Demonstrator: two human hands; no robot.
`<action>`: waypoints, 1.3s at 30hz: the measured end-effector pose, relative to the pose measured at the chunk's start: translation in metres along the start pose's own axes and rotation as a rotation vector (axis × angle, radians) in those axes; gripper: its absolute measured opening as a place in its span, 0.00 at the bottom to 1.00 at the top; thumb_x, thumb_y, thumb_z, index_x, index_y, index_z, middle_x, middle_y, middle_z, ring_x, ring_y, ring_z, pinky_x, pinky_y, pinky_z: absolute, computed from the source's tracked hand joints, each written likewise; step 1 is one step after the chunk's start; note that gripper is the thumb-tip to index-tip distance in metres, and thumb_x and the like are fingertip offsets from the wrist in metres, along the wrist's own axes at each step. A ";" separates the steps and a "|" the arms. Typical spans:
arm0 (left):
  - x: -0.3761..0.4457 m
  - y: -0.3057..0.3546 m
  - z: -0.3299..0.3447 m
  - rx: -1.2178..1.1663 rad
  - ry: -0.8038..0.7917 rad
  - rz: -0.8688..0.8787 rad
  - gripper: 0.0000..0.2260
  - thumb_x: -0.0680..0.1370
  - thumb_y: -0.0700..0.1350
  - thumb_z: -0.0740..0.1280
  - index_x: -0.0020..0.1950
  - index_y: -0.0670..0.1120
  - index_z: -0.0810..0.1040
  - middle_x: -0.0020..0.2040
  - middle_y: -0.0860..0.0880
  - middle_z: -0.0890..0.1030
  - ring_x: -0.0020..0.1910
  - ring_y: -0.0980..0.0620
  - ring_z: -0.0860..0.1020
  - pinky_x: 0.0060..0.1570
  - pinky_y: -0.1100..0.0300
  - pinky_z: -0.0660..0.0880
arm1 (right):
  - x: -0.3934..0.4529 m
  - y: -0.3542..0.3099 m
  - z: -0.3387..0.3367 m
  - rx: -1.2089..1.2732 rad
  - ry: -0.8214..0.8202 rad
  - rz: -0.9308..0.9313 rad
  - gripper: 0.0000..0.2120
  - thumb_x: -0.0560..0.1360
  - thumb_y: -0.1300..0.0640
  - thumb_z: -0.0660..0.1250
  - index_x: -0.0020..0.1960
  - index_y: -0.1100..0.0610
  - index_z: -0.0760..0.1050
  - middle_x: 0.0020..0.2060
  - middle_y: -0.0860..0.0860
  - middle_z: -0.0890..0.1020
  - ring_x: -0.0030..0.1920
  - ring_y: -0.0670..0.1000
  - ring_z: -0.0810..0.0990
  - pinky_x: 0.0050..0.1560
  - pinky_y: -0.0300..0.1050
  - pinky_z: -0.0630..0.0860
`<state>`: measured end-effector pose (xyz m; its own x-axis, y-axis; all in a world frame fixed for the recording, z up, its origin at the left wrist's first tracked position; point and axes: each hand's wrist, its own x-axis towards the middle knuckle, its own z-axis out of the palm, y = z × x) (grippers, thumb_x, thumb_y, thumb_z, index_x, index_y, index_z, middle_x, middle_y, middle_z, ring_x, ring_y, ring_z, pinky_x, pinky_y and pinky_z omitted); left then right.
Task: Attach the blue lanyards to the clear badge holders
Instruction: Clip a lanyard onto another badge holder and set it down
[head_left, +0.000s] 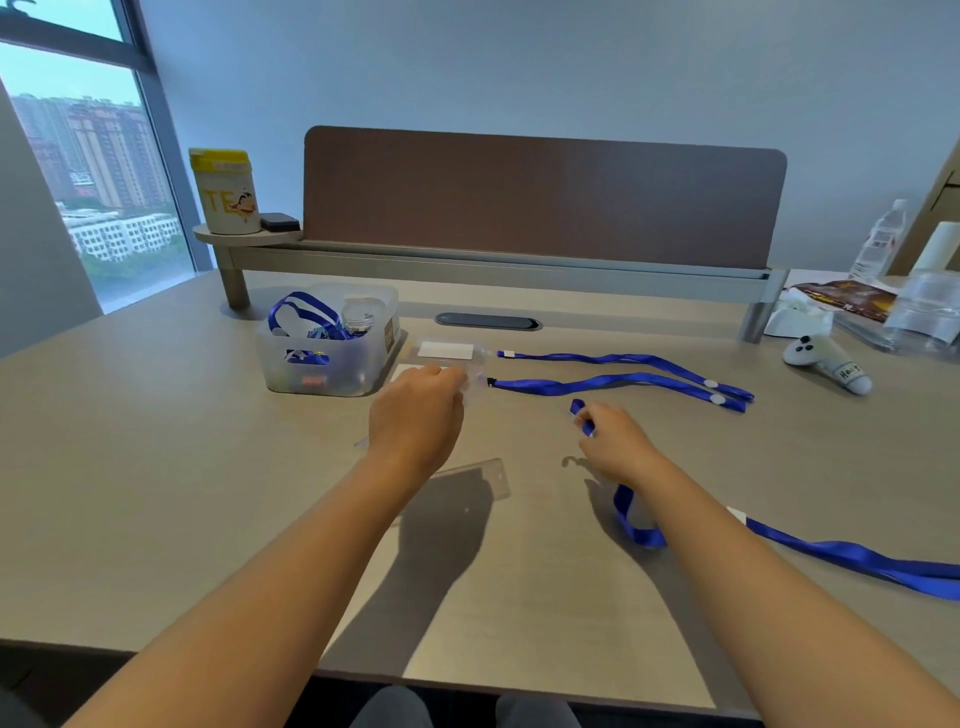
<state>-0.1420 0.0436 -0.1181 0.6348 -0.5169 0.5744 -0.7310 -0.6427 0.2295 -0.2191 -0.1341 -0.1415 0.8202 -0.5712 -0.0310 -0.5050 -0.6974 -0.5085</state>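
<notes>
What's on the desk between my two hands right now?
Bare desk between left hand and right hand, per the head view.

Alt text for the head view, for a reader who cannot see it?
A person's right hand pinches the end of a blue lanyard while the left hand reaches toward clear badge holders on a beige desk. Two finished lanyards lie beyond, beside a translucent bin.

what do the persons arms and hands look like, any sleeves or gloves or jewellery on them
Both forearms are bare right down to the frame's bottom edge, so no sleeves show. The left hand and right hand wear no gloves. No watch, bracelet or ring is visible on either wrist or on the fingers that show.
</notes>
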 end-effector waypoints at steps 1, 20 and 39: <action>0.000 0.000 0.003 0.011 -0.035 -0.010 0.12 0.80 0.44 0.57 0.59 0.43 0.76 0.56 0.43 0.82 0.51 0.44 0.79 0.49 0.53 0.77 | 0.001 0.011 0.003 -0.032 -0.003 0.035 0.16 0.76 0.67 0.58 0.63 0.61 0.70 0.63 0.60 0.70 0.53 0.55 0.74 0.49 0.42 0.69; 0.012 0.011 0.030 0.043 -0.174 -0.013 0.12 0.80 0.44 0.57 0.60 0.44 0.75 0.56 0.44 0.81 0.50 0.44 0.78 0.47 0.54 0.75 | 0.003 0.011 0.003 -0.298 -0.086 0.048 0.13 0.76 0.63 0.60 0.61 0.63 0.69 0.52 0.58 0.77 0.45 0.52 0.71 0.48 0.44 0.70; 0.015 -0.066 -0.020 -0.216 -0.039 -0.352 0.10 0.78 0.44 0.61 0.56 0.43 0.77 0.54 0.43 0.82 0.49 0.47 0.78 0.48 0.58 0.74 | 0.040 -0.083 0.015 0.275 -0.093 0.018 0.16 0.77 0.64 0.56 0.31 0.59 0.63 0.27 0.53 0.64 0.28 0.50 0.62 0.29 0.41 0.59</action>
<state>-0.0892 0.0897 -0.1084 0.8614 -0.3102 0.4022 -0.5007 -0.6524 0.5690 -0.1406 -0.0927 -0.1138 0.8395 -0.5311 -0.1145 -0.4380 -0.5368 -0.7211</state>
